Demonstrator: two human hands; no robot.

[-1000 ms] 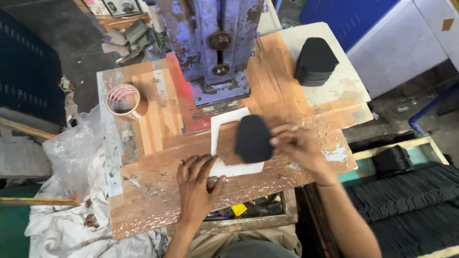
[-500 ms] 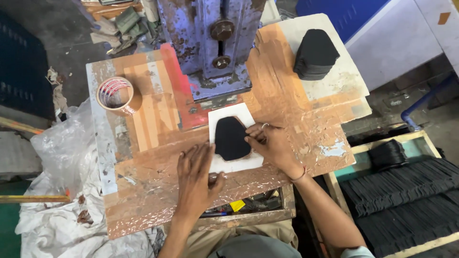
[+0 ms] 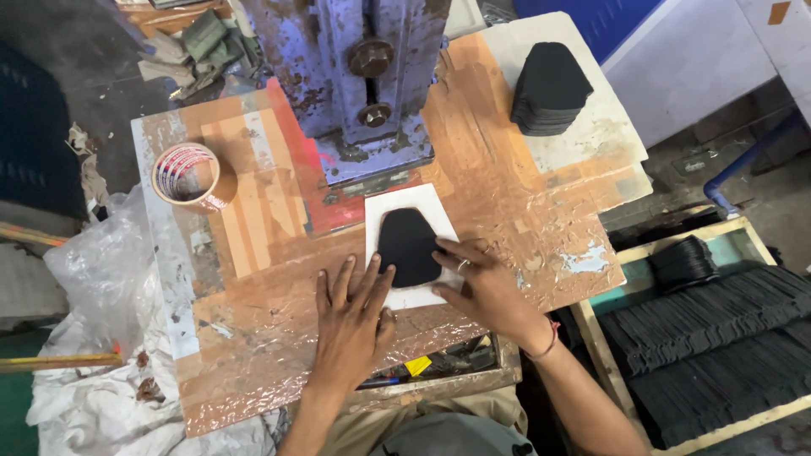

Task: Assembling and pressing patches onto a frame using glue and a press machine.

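**Inspector A:** Position of the black shaped piece (image 3: 407, 246)?

**Inspector B:** Flat on the white template board (image 3: 384, 211), just in front of the blue press base (image 3: 363, 84), on the taped worktable (image 3: 253, 279).

**Inspector A:** Hands?

**Inspector B:** Left hand (image 3: 353, 321) lies open, palm down, fingers spread; fingertips reach the board's near-left edge, grasping nothing. Right hand (image 3: 481, 283) is also flat, fingers extended onto the piece's right edge, pressing rather than gripping.

**Inspector A:** Surroundings?

**Inspector B:** Tape roll (image 3: 186, 176) at far left; a stack of black pieces (image 3: 551, 89) at far right, well apart. More black pieces fill the wooden tray (image 3: 718, 321) to the right.
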